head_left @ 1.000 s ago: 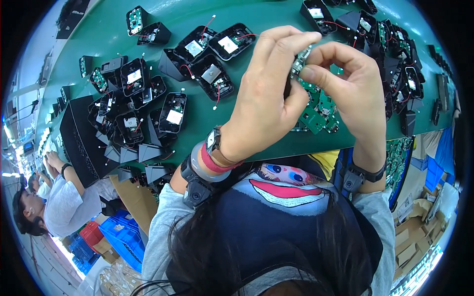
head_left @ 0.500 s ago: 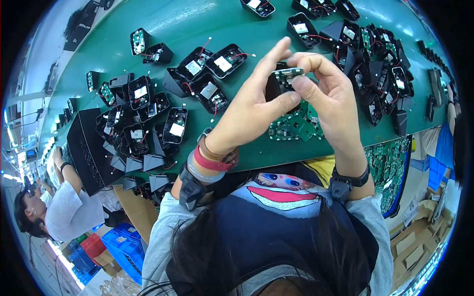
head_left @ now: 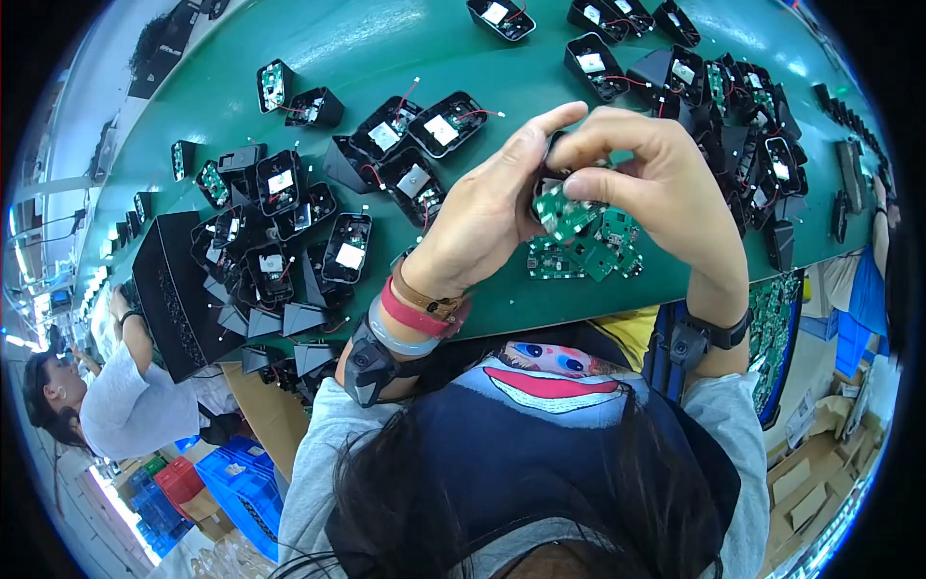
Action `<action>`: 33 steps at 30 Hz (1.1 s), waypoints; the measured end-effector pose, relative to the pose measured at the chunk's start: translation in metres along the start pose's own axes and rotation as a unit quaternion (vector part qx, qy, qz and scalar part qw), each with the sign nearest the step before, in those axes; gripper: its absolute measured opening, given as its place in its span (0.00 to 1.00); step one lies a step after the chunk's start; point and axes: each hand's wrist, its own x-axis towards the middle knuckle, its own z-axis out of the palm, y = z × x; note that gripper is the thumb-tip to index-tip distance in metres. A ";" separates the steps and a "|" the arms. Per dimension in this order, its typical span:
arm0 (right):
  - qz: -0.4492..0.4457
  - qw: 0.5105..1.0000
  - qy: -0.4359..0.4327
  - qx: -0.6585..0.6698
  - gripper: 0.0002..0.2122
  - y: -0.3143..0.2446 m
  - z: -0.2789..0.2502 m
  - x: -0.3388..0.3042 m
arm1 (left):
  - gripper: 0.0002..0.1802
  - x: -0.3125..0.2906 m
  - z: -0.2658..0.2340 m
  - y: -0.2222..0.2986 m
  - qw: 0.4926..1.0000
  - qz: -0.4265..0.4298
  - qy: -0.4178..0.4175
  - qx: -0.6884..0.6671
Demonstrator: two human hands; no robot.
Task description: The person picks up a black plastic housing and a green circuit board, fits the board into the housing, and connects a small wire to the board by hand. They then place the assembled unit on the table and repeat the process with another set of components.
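My left hand (head_left: 494,198) is closed around a small black plastic housing (head_left: 554,147), mostly hidden behind the fingers. Between thumb and fingers of my right hand (head_left: 661,179) is a green circuit board (head_left: 565,214), tilted against the near side of the housing. Whether the board sits partly inside cannot be made out. Just below both hands, several loose green circuit boards (head_left: 590,257) lie overlapping on the green table (head_left: 482,299). Left of my left hand stand open black housings (head_left: 447,125) with white patches inside and red wires sticking out.
Piled black housings (head_left: 275,183) cover the table's left part, beside a long black box (head_left: 174,289). Another heap of housings (head_left: 743,135) stands at the right. A bin of circuit boards (head_left: 772,328) is by my right elbow. At the far left sits another person (head_left: 135,405).
The circuit board has turned from edge-on to showing its green face and come lower. My right hand has rotated, its wrist shifting right and down. My left hand still cups the housing.
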 end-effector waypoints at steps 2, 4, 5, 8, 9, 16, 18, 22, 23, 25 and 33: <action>0.049 0.999 -0.003 0.008 0.18 -0.002 0.000 0.004 | 0.28 0.002 0.001 0.001 1.000 0.014 -0.013 -0.024; 0.022 0.999 0.017 0.030 0.20 0.002 0.001 0.005 | 0.30 0.000 0.005 0.005 1.000 0.008 -0.020 -0.012; -0.006 0.998 0.038 0.051 0.22 0.005 0.002 0.005 | 0.33 -0.001 0.005 0.007 1.000 0.002 -0.027 -0.001; -0.020 0.995 0.080 0.047 0.22 0.011 0.006 0.003 | 0.41 -0.002 0.004 0.010 0.998 0.007 -0.039 0.041; -0.019 0.993 0.108 0.047 0.22 0.014 0.007 0.002 | 0.44 -0.003 0.005 0.011 0.997 0.016 -0.044 0.061; -0.031 0.968 0.217 0.126 0.15 0.021 0.022 -0.008 | 0.41 0.001 0.004 0.006 0.993 0.040 -0.021 0.108; -0.035 0.968 0.214 0.129 0.14 0.023 0.021 -0.017 | 0.41 -0.001 0.007 0.007 0.994 0.035 -0.013 0.101; -0.038 0.977 0.198 -0.073 0.16 0.016 0.020 -0.035 | 0.42 0.000 0.008 0.006 0.994 0.046 -0.022 0.098; -0.037 0.976 0.199 -0.073 0.16 0.015 0.021 -0.036 | 0.42 0.000 0.009 0.005 0.994 0.045 -0.023 0.097; -0.038 0.972 0.197 -0.120 0.16 0.012 0.026 -0.035 | 0.42 -0.001 0.009 0.004 0.995 0.050 -0.025 0.078; -0.058 0.945 0.180 -0.267 0.14 0.006 0.023 -0.029 | 0.35 -0.001 0.006 0.001 0.986 0.049 0.009 0.161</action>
